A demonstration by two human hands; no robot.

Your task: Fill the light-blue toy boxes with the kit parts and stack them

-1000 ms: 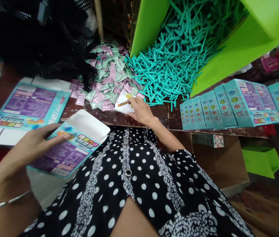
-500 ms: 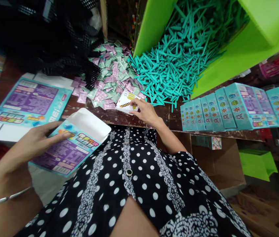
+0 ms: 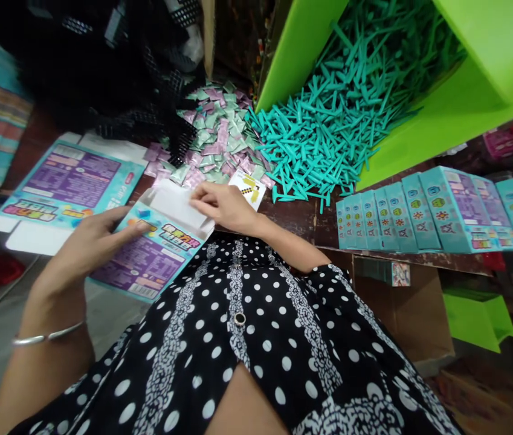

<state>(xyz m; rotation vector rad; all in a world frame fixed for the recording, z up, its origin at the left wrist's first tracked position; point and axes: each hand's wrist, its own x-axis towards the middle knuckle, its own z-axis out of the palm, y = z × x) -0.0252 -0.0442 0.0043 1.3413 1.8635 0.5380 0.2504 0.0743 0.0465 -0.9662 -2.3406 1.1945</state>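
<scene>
My left hand [image 3: 97, 238] grips a teal and purple carton [image 3: 147, 260], thumb across its printed front, fingers behind. The carton is tilted, its white-lined open end facing up and right. At that open end is my right hand [image 3: 226, 208], fingers bent and pressed together against the white inside. Whatever the fingertips pinch, if anything, cannot be made out. Just behind the right hand lies a white card [image 3: 249, 186] with yellow and black tool pictures, partly covered. Flat cartons [image 3: 72, 181] lie on the table beyond my left hand.
Small pink and green packets [image 3: 220, 136] are heaped at the back. Beside them, teal pointed plastic sticks [image 3: 324, 133] spill from a lime-green bin [image 3: 301, 48]. Filled-out teal cartons [image 3: 387, 217] stand in a row at right. Black mesh cloth [image 3: 115, 72] lies at back left.
My right hand has left the white card and moved left to the carton's open end. The left hand still holds the carton. The view has shifted slightly.
</scene>
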